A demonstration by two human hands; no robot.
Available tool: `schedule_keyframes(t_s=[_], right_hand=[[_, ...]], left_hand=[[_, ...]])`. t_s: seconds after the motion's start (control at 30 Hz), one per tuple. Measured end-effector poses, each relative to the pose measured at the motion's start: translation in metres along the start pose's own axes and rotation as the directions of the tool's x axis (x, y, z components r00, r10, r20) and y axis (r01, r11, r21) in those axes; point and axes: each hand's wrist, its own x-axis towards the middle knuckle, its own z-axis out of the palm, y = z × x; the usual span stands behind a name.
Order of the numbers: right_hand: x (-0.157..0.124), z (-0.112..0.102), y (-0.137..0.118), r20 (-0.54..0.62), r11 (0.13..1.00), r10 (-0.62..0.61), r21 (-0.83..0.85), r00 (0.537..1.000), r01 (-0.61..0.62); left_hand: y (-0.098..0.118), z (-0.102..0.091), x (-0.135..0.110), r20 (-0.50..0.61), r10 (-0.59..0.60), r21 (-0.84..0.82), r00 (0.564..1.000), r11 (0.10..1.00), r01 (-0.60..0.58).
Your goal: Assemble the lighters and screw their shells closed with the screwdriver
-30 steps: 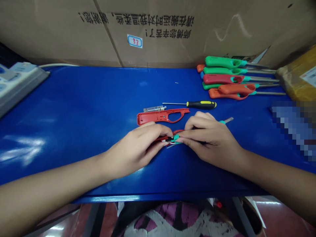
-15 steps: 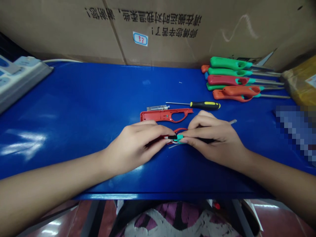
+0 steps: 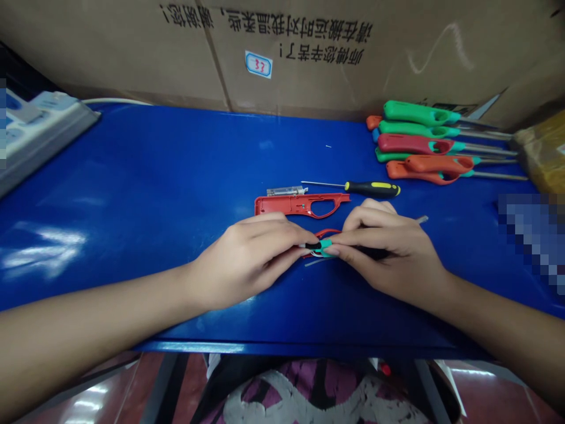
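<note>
Both hands rest on the blue tabletop (image 3: 145, 194) and meet over an opened red lighter body (image 3: 324, 234) with a teal trigger (image 3: 325, 246) and small black and white parts. My left hand (image 3: 247, 259) pinches it from the left with closed fingers. My right hand (image 3: 388, 250) grips it from the right, covering most of it; a metal tube (image 3: 421, 219) sticks out past the knuckles. Just behind the hands lies a separate red half-shell (image 3: 300, 205).
A black-and-yellow screwdriver (image 3: 371, 188) and a small metal part (image 3: 286, 191) lie behind the half-shell. Several assembled green, red and orange long-nosed lighters (image 3: 419, 138) are stacked at the back right. Cardboard boxes (image 3: 309, 53) form the back wall. A white power strip (image 3: 39, 129) sits far left.
The view has shifted slightly, so everything sits a little further right. Both hands stay closed on the lighter body with only small finger movements.
</note>
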Motion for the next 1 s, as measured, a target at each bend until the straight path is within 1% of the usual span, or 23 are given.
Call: schedule_keyframes(t_s=[0.17,0.27,0.33,0.43,0.53,0.6,0.63,0.7,0.8,0.9,1.0], right_hand=[[0.001,0.000,0.001,0.008,0.998,-0.012,-0.063,1.000,0.012],[0.000,0.002,0.002,-0.015,0.994,-0.026,-0.103,1.000,0.024],[0.000,0.002,0.001,-0.049,0.991,-0.028,-0.133,0.998,0.021],[0.001,0.001,-0.001,-0.115,0.989,-0.028,-0.146,0.993,0.011],[0.002,-0.006,0.001,-0.191,0.995,-0.009,-0.101,0.981,-0.011],[0.004,-0.012,0.004,-0.223,0.996,0.011,-0.081,0.975,-0.030],[0.004,-0.015,0.006,-0.216,0.996,0.017,-0.087,0.976,-0.036],[0.005,-0.020,0.010,-0.161,0.992,0.009,-0.120,0.987,-0.029],[0.005,-0.023,0.014,0.000,0.983,-0.022,-0.183,1.000,0.022],[0.004,-0.024,0.015,0.134,0.972,-0.040,-0.224,0.990,0.069],[0.004,-0.026,0.015,0.198,0.960,-0.057,-0.259,0.979,0.108]], left_hand=[[0.002,-0.001,0.002,0.015,-0.056,0.000,0.998,0.998,0.056],[0.002,-0.001,0.003,0.012,-0.048,-0.011,0.999,0.999,0.048],[0.002,-0.001,0.004,0.011,-0.038,-0.006,0.999,0.999,0.038],[0.002,-0.001,0.004,0.015,-0.055,-0.004,0.998,0.998,0.055],[0.002,-0.003,0.004,-0.001,-0.072,-0.006,0.997,0.997,0.072],[0.003,-0.004,0.004,-0.014,-0.074,0.000,0.997,0.997,0.074],[0.003,-0.004,0.004,-0.018,-0.076,0.005,0.997,0.997,0.076],[0.003,-0.005,0.004,-0.018,-0.083,0.013,0.996,0.996,0.083],[0.002,-0.005,0.004,-0.005,-0.097,0.010,0.995,0.995,0.097],[0.000,-0.005,0.004,0.042,-0.129,-0.011,0.991,0.991,0.130],[-0.002,-0.005,0.005,0.094,-0.159,0.017,0.983,0.987,0.158]])
